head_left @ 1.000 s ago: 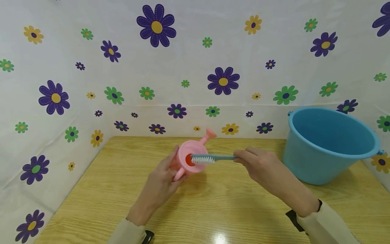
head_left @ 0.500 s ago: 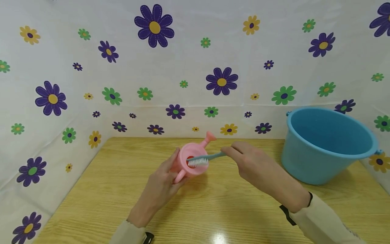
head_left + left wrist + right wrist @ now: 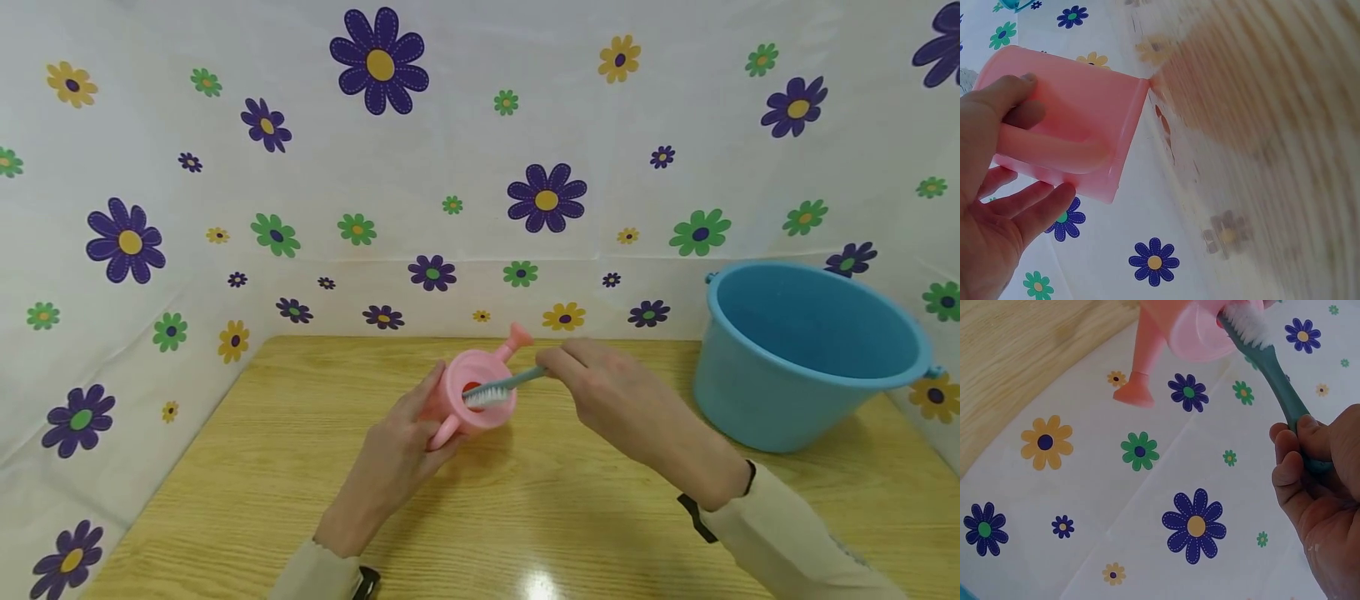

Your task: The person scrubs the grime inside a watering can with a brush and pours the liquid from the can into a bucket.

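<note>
My left hand [image 3: 393, 450] grips a pink watering can [image 3: 455, 382] around its body beside the handle. The can leans with its mouth toward me, and something red shows inside. In the left wrist view, one base edge of the can [image 3: 1085, 106] comes close to the tabletop; whether it touches I cannot tell. A blue-green brush [image 3: 517, 381] with white bristles is pinched between thumb and fingers of my right hand [image 3: 637, 408]. Its head is at the can's mouth, partly inside. In the right wrist view the bristles [image 3: 1247, 325] face the inner wall.
A large blue bucket [image 3: 772, 400] stands on the wooden table [image 3: 300, 467] at the right, beyond my right forearm. White flower-print cloth [image 3: 465, 125] rises behind the table and along its sides. The can's spout [image 3: 516, 340] points toward the back.
My right hand has moved left, carrying the brush farther over and into the can's mouth, with the handle now slanting more. The left hand and can have barely moved.
</note>
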Tool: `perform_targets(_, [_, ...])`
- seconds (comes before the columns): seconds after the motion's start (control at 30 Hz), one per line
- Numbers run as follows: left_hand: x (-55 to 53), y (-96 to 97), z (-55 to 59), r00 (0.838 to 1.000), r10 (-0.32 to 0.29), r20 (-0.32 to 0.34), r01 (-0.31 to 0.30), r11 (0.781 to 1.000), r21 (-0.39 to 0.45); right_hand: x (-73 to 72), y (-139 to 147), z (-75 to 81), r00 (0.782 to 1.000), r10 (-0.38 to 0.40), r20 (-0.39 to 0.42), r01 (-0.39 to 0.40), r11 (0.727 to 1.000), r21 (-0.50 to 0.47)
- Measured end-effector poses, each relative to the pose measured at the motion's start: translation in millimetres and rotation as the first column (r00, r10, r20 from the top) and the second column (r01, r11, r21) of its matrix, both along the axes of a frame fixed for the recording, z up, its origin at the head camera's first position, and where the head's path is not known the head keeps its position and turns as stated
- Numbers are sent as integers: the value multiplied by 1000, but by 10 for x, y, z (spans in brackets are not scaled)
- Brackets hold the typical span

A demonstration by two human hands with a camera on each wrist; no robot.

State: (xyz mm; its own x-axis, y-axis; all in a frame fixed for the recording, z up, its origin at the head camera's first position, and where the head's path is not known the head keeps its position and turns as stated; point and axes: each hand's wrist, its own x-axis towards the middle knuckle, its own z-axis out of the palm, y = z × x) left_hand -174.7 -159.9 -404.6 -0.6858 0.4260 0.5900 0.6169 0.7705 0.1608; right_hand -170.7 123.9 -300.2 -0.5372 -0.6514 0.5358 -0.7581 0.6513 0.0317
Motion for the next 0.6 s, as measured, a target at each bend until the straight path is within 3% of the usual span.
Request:
perform_targets(0.37, [-11,9,15,1000,-2,-23,2,1000,-16,-25,-110,-49,995,37,-95,-37,999,0])
perform_targets(0.6, [-14,22,2,1000,-1,-23,1,1000,-7,-55,-212,-178,995,91,-31,-93,991,-94])
